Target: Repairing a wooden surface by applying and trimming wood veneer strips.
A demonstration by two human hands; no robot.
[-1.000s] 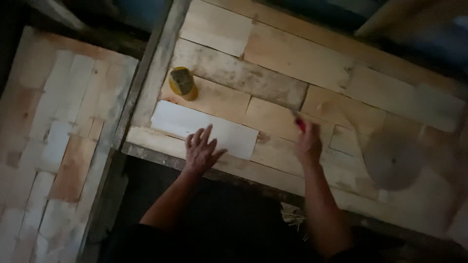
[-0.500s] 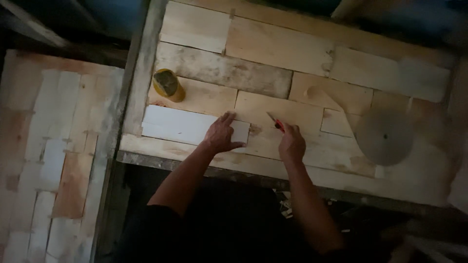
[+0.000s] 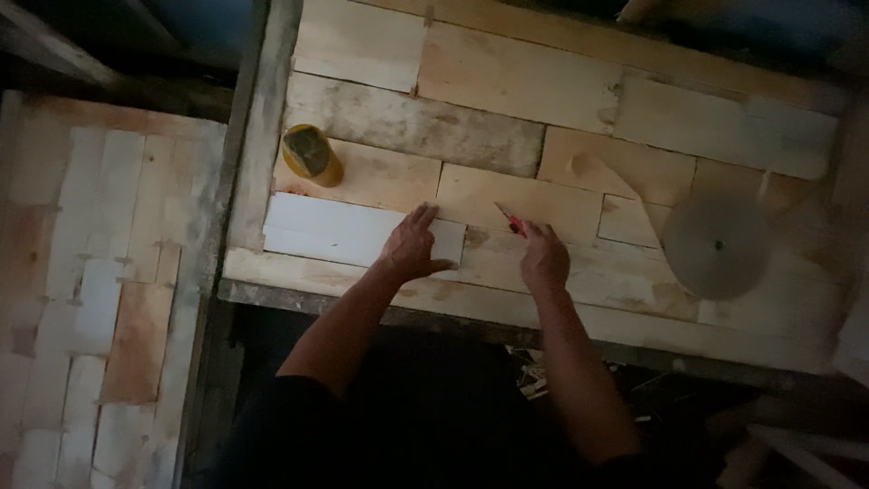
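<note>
Two hands at a plank-topped desk: one pale board, one red-handled pencil-like tool, one yellow tub, one grey disc.

Left hand (image 3: pixel 415 246) lies flat with fingers spread, pressing the right end of the single pale board (image 3: pixel 337 230); the board's long axis runs left to right along the desk's (image 3: pixel 507 100) near edge, stretching away to the left of that hand. Right hand (image 3: pixel 544 260) is curled around the one red-handled tool (image 3: pixel 510 220), its tip pointing up and left, just beyond the board's right end. One yellow tub (image 3: pixel 311 155) stands beyond and left of the left hand. One grey disc (image 3: pixel 716 245) lies well to the right of the right hand.
</note>
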